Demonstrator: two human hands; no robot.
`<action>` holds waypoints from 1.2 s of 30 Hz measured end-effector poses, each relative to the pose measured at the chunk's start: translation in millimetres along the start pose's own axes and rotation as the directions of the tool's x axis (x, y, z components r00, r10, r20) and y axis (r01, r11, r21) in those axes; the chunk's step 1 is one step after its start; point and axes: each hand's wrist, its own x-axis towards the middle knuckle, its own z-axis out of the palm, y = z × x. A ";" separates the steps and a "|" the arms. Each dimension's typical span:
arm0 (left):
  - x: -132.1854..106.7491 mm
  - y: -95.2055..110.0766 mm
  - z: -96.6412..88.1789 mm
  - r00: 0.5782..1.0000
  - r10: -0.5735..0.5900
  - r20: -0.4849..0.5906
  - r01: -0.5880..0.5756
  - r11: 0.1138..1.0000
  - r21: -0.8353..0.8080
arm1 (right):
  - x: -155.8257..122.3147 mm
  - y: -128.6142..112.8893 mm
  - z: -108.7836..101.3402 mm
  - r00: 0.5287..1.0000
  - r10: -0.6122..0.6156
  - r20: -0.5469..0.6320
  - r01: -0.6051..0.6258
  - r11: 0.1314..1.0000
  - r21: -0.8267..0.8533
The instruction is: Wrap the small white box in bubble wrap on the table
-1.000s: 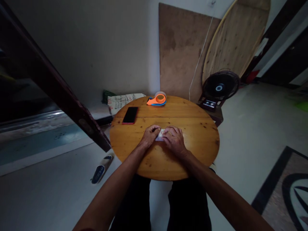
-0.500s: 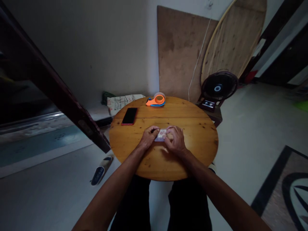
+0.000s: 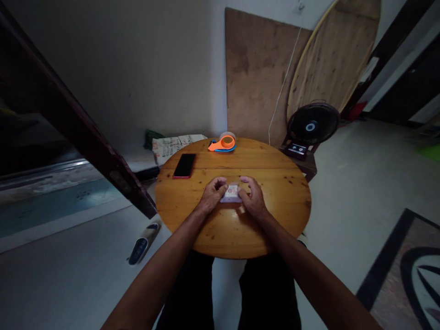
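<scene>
A small pale box with pinkish print on its top lies on the round wooden table, between my two hands. My left hand grips its left end, thumb on the near side and fingers curled. At its right end is my right hand, the thumb close to or touching the box's edge and the fingers spread apart from the thumb. Farther back on the table stands an orange and blue tape dispenser with a roll of clear tape. To the left lies a phone, its screen dark.
Beyond the table's right rim, a dark fan stands on a low stand. A brown board and a round wooden tabletop lean on the wall. A printed sack lies behind the table. One slipper is on the floor at left.
My right hand has loosened: its fingers have lifted away from the box and spread from the thumb, showing more of the box. My left hand stays at the left end.
</scene>
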 end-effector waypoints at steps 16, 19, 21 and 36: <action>4.0 -5.9 -2.8 1.000 -0.014 0.007 0.014 0.999 -0.046 | 5.9 10.5 6.9 0.966 0.215 0.142 -0.236 0.960 0.152; 4.0 -5.0 -3.7 1.000 -0.027 0.013 0.028 0.998 -0.060 | 5.5 9.7 7.4 0.965 0.202 0.169 -0.238 0.943 0.234; 3.0 -2.6 -3.8 0.999 -0.044 0.026 0.045 0.997 -0.068 | 4.1 10.2 8.7 0.963 0.197 0.184 -0.244 0.927 0.285; 1.3 1.9 2.6 0.995 -0.098 0.022 0.100 0.990 -0.104 | 1.7 11.5 9.5 0.970 0.148 0.194 -0.206 0.921 0.330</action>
